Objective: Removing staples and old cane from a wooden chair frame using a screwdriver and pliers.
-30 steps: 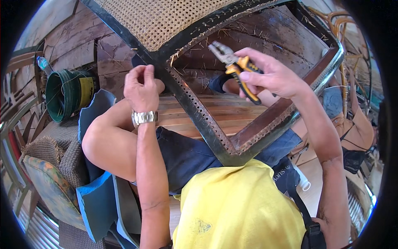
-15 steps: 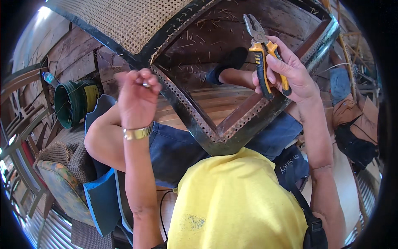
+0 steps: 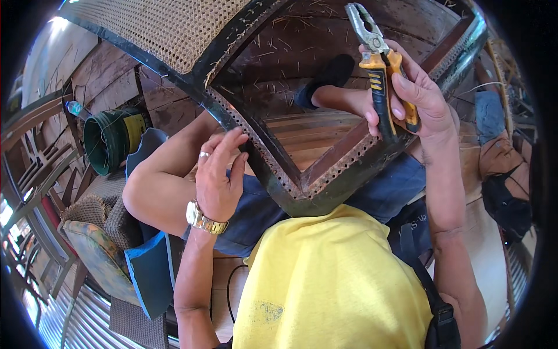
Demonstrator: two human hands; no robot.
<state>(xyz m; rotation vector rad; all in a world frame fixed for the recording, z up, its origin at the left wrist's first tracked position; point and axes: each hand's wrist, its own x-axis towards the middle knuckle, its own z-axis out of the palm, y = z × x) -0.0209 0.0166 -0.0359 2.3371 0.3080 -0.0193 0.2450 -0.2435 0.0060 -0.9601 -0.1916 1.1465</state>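
Note:
My right hand (image 3: 427, 93) grips a pair of combination pliers (image 3: 381, 72) with yellow and black handles, jaws pointing up and away from me and nearly closed. A dark wooden chair frame (image 3: 331, 195) rests in front of me across my lap, its inner border lined with small holes. Over the left rail is my left hand (image 3: 220, 174), palm down, its fingers stretched out and the tips at or just above the holes. No object shows in it. Woven cane webbing (image 3: 151, 29) fills the frame's farther panel, while the nearer panel is an open gap.
A green bucket (image 3: 107, 142) stands at the left, with a plastic bottle (image 3: 74, 108) beside it. Blue foam (image 3: 148, 273) and a patterned cushion (image 3: 99, 256) lie nearer. Wooden chair parts crowd the far left. Cane scraps litter the floorboards (image 3: 285, 58). Cloths (image 3: 500, 157) lie right.
My left hand has turned over from a raised, curled pose and come down toward the holed rail, fingers straightened. The pliers have shifted slightly right and up in my right hand.

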